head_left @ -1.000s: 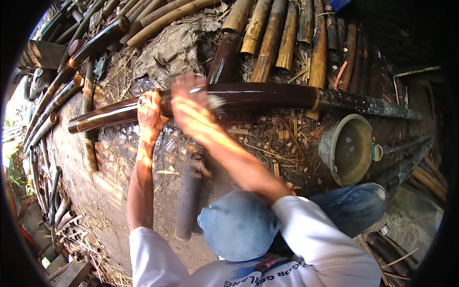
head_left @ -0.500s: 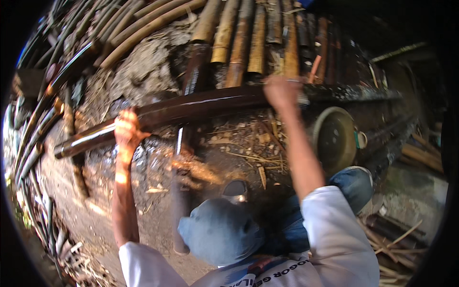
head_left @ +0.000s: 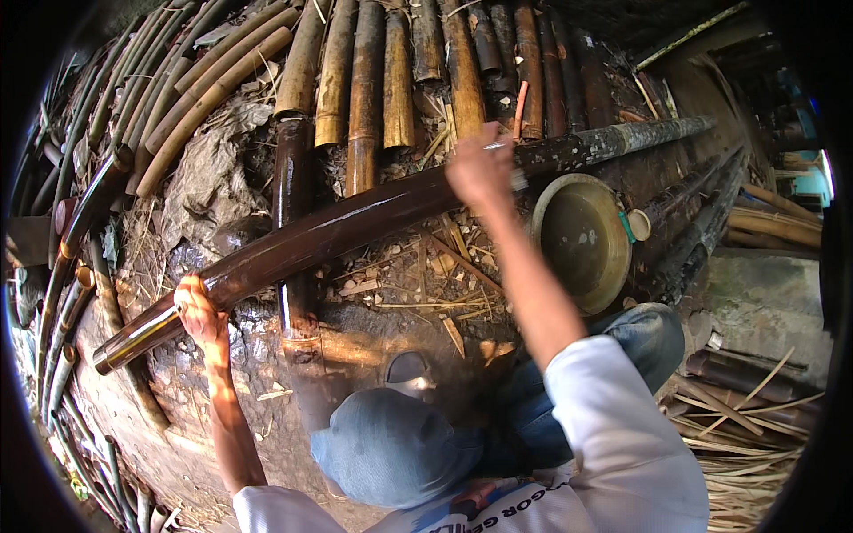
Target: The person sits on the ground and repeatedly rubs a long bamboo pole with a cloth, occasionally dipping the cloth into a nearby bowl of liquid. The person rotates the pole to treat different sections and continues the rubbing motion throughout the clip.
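Outdoor work area, bare packed dirt ground (head_left: 222,373), dark and damp-looking, littered with dry splinters and shavings (head_left: 426,275). Row of cut tan bamboo poles (head_left: 373,80) laid side by side at 12 o'clock. Thinner greenish stalks (head_left: 53,293) fanned along the rim from 9 to 11 o'clock. Crumpled grey sheet (head_left: 200,173) at 10 o'clock. Round metal basin (head_left: 582,240) on the ground at 3 o'clock. Loose pile of pale strips (head_left: 746,444) at 4 o'clock. Strong sunlight from the left, far right in shadow.
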The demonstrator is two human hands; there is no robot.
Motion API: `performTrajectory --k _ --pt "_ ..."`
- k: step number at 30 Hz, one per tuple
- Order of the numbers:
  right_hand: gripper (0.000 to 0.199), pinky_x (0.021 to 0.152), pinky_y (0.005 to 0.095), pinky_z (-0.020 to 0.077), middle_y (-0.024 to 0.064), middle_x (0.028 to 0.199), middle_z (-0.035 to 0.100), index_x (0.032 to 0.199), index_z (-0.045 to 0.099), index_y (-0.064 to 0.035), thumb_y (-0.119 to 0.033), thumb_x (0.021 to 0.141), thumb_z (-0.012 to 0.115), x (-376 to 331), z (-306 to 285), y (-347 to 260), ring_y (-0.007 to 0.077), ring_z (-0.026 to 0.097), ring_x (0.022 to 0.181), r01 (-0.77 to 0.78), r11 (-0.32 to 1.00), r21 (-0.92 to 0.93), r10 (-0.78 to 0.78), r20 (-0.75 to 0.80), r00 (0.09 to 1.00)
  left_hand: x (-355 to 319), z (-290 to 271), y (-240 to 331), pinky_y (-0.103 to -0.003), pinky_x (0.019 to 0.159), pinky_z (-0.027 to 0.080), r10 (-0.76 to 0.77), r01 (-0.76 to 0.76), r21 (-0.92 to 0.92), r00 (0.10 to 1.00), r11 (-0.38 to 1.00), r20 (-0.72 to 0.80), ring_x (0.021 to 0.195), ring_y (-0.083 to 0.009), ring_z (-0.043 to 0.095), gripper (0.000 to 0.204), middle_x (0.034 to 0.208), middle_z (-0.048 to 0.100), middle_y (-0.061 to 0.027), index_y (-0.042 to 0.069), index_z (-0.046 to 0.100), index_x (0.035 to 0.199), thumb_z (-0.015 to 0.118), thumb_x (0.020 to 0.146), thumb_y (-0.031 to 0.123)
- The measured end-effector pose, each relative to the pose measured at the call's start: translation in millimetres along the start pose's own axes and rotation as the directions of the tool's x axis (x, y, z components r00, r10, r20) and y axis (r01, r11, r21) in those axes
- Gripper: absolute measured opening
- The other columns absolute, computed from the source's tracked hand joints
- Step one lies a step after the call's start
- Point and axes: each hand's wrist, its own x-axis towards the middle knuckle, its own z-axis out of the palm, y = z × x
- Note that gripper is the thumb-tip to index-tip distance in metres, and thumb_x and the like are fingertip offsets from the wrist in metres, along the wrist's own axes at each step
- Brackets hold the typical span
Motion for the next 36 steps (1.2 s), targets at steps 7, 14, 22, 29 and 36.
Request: performTrajectory --k 7,14,22,29,36 --pt "0.034 0.12 0.0582 0.0198 0.0239 0.138 0.053 0.123 0.066 -0.0056 -0.027 0.103 0.048 -56.1 20.8 -85.7 0.038 0.042 0.135 0.481 0.87 0.106 -0.396 -0.431 0.811 -4.2 6.5 -17.0 -0.047 0.105 0.045 0.1 -0.103 -0.086 0.994 0.991 -0.04 0.126 -0.0411 0.054 0.073 0.132 0.059 -0.0213 -0.003 0.053 0.136 0.069 0.066 0.003" --pt "0.039 0.103 0.057 0.0446 0.0189 0.113 0.07 0.112 0.071 -0.0129 -0.034 0.103 0.039 34.9 -26.5 38.1 0.0425 0.064 0.111 -0.024 0.986 -0.163 -0.008 -0.19 0.982 13.1 4.1 -30.1 -0.048 0.107 0.044 0.287 -0.287 0.035 0.958 0.957 -0.018 0.119 -0.0389 0.055 0.114 0.137 0.053 -0.0235 -0.006 0.042 0.146 0.091 0.054 0.041" --pt "0.046 0.119 0.0536 0.0182 0.0208 0.154 0.039 0.14 0.045 -0.0026 -0.031 0.105 0.038 -141.2 54.8 -327.5 0.037 0.028 0.146 0.752 0.645 -0.135 -0.763 -0.159 0.627 20.2 14.6 -40.9 -0.047 0.115 0.038 0.395 -0.39 0.063 0.911 0.918 -0.118 0.132 -0.0357 0.051 0.122 0.141 0.055 -0.0189 -0.003 0.042 0.148 0.091 0.051 0.053" --pt "0.03 0.118 0.0607 0.0323 0.0179 0.137 0.063 0.122 0.066 -0.0099 -0.028 0.102 0.053 -60.7 67.6 -185.1 0.0404 0.056 0.131 0.59 0.804 0.07 -0.449 -0.579 0.681 48.6 17.4 -56.2 -0.041 0.106 0.045 0.278 -0.285 0.01 0.941 0.958 0.194 0.127 -0.032 0.057 0.12 0.132 0.061 -0.02 -0.004 0.047 0.143 0.094 0.049 0.054" --pt "0.023 0.095 0.0422 0.0518 0.0118 0.112 0.071 0.111 0.071 -0.0066 -0.005 0.092 0.057 -12.0 -22.2 164.2 0.0292 0.067 0.104 0.13 0.988 0.078 -0.03 -0.742 0.67 57.6 21.8 -56.4 -0.039 0.09 0.052 0.149 -0.163 0.002 0.902 0.987 0.406 0.1 -0.029 0.066 0.088 0.105 0.068 -0.0137 0.001 0.059 0.115 0.095 0.05 0.049"
